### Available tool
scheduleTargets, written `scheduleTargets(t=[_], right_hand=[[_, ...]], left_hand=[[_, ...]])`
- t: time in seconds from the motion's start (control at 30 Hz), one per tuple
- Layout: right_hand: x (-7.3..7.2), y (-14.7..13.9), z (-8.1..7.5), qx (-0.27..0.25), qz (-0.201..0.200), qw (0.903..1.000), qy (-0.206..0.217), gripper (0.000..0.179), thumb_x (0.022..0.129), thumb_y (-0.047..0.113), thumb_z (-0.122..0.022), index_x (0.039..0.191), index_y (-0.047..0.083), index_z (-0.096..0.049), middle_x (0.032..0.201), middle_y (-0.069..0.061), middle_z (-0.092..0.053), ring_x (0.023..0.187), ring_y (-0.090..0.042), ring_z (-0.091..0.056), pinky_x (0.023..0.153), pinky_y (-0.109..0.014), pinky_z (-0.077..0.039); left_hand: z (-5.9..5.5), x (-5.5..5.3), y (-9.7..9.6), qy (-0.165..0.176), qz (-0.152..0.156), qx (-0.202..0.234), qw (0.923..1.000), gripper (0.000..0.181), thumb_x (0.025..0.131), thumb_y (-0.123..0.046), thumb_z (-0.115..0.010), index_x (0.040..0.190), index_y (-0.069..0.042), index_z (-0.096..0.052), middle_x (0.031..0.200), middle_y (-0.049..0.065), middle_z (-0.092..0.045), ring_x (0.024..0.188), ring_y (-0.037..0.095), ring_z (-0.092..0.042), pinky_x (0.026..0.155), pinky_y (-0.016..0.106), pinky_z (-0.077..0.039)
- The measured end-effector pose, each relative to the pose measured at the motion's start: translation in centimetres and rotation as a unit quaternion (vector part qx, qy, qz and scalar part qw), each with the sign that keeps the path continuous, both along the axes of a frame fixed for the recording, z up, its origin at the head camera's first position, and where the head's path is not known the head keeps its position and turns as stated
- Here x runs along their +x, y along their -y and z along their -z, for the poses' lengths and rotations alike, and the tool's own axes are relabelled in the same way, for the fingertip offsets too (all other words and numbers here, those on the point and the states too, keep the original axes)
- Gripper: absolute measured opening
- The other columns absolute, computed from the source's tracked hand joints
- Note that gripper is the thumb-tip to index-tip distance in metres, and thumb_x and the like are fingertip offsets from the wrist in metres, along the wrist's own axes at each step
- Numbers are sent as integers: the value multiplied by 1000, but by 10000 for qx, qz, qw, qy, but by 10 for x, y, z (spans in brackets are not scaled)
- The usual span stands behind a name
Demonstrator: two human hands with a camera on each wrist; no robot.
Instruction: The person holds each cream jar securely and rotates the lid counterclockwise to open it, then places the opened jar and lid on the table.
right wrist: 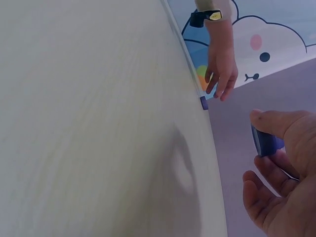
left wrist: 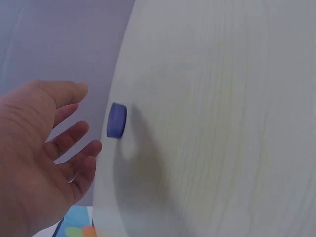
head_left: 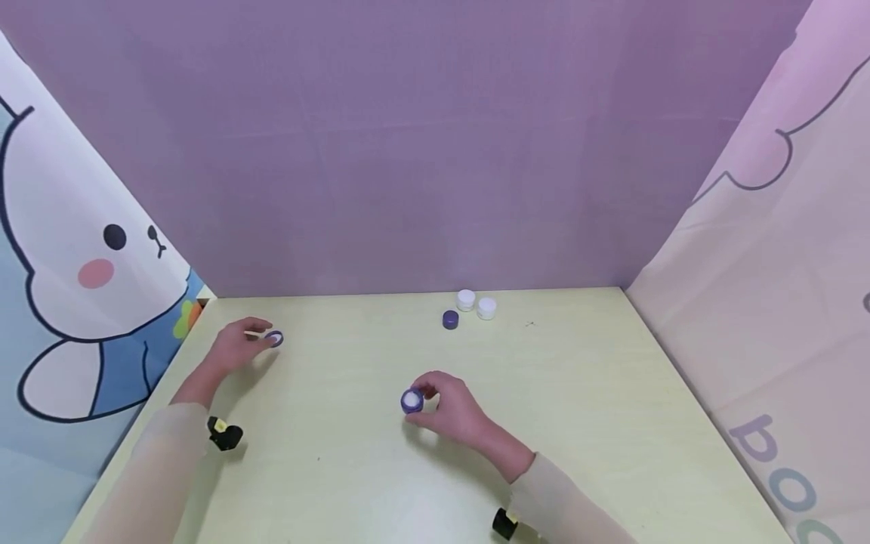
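My right hand point(head_left: 448, 408) pinches a small purple jar point(head_left: 411, 400) between thumb and fingers above the middle of the table, its round white face toward the head camera. In the right wrist view, the dark side of the purple jar point(right wrist: 265, 143) shows between thumb and fingertips. At the back left, my left hand point(head_left: 236, 347) hovers beside a purple lid point(head_left: 279, 333) with a pale inside. The left wrist view shows that purple lid point(left wrist: 117, 120) on the table, with a gap between it and the loosely bent fingers point(left wrist: 74, 136).
Two white jars point(head_left: 465, 300) stand at the table's back edge, right of centre. A round purple container point(head_left: 450, 319) sits just in front of them. A purple cloth point(head_left: 408, 151) hangs behind the pale table point(head_left: 326, 483), and printed cloths point(head_left: 761, 302) border both sides.
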State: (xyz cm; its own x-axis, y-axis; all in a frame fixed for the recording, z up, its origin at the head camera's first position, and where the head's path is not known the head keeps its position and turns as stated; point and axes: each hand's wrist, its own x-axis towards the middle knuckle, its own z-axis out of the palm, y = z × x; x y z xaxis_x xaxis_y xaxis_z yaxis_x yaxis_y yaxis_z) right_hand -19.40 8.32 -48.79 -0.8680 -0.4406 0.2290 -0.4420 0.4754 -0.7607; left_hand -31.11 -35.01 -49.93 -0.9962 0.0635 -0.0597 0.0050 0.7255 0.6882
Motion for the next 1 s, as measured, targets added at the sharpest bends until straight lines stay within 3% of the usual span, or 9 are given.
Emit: scheduleTargets(t=[0.2,0.57,0.83,1.0], right_hand=[[-3,3,-3,-61,162,9998,-65,36,73,15,-87,102,9,-66,96,3,-61,91,-21,-59,81,-40,-52],[-4,6,-3,-119,329,9994,-76,36,74,11,-85,104,7,-66,96,0,-61,90,-25,-60,80,-41,-52],[-4,6,-1,-131,454,9989,-10,37,74,8,-84,106,5,-66,99,-3,-62,91,-23,-61,81,-37,-53],[-6,6,-1,-151,567,9982,91,37,75,9,-84,108,6,-66,100,-2,-62,92,-23,-61,81,-37,-52]], left_hand=[[-10,14,-16,-428,285,39,9987,38,96,-20,-64,123,6,-57,116,25,-61,107,42,-57,89,52,-49],[-23,36,-54,-631,780,14,9950,31,94,-19,-66,118,-1,-63,102,9,-66,93,27,-61,76,37,-52],[-30,57,-79,-942,1425,111,9852,16,93,-15,-67,108,-9,-68,91,-1,-65,85,18,-60,73,32,-51],[-33,72,-91,-783,1666,243,9826,15,94,-14,-66,109,-12,-68,92,-4,-66,85,16,-60,73,30,-51]])
